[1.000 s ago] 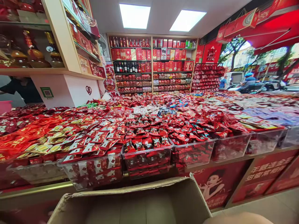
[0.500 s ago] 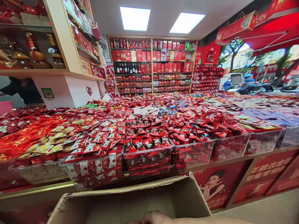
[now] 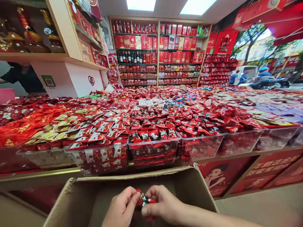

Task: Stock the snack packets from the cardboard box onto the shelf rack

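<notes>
Hands [image 3: 163, 203] higher, shop counter [image 3: 56, 172] beyond

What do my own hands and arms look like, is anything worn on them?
Your left hand and right hand are both ungloved, with no rings that I can make out. The right forearm shows no sleeve, watch or bracelet as far as it is in view. The left forearm is out of frame.

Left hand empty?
No, the left hand and right hand together hold red-wrapped packets over the open cardboard box.
</notes>
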{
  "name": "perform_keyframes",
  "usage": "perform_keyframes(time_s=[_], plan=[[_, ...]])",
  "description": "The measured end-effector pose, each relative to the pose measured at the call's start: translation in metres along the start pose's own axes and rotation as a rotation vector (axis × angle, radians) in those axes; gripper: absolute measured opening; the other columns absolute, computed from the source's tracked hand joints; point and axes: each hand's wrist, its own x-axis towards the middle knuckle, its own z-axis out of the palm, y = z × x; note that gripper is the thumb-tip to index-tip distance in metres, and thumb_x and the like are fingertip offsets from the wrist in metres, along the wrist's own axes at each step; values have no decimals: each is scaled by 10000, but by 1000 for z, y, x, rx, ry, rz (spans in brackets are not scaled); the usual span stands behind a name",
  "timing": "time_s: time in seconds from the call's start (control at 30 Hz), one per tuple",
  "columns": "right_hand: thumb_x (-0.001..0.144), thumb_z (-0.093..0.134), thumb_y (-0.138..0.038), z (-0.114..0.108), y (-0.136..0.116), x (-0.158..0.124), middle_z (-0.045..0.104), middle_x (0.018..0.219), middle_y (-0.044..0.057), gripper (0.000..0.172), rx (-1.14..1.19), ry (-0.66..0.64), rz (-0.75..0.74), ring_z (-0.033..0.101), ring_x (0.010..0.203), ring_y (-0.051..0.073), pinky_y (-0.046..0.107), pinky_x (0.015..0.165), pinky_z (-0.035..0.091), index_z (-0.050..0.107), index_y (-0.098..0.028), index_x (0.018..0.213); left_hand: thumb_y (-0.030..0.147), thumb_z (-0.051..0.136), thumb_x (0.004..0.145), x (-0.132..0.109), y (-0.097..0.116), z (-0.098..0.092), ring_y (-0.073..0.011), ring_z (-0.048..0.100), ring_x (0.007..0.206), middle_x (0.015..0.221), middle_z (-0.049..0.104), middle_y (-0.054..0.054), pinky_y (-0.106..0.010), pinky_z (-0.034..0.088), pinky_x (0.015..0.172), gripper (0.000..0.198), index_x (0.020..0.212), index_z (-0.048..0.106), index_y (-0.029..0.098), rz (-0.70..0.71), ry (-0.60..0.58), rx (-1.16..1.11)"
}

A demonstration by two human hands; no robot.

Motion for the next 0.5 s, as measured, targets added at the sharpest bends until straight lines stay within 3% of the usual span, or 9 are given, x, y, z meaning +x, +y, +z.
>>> perform_keyframes(time_s=[0.1, 0.27, 0.5], plan=[[485, 773, -460, 0, -16, -10, 578, 532, -13, 490, 140, -57, -117, 546, 468, 97, 212, 466, 414, 497, -121, 704, 487, 398, 831, -4, 14, -3, -140, 558, 566, 623, 589, 11, -234, 442, 561, 332, 723, 529, 202, 29, 13, -122], [670, 630, -548, -1, -29, -15, 588, 589, 50, 477, 203, -109, -216, 565, 488, 92, 180, 441, 396, 550, -80, 627, 453, 460, 822, -1, 21, -3, -144, 595, 589, 651, 649, 3, -241, 476, 577, 272, 776, 545, 199, 16, 59, -365], [642, 670, -518, -8, -23, -11, 541, 513, -8, 429, 21, -16, -315, 468, 469, 58, 189, 478, 368, 591, -96, 621, 506, 574, 729, -1, 22, 2, -115, 545, 555, 616, 617, 23, -200, 435, 501, 328, 807, 579, 187, -102, 75, -504]])
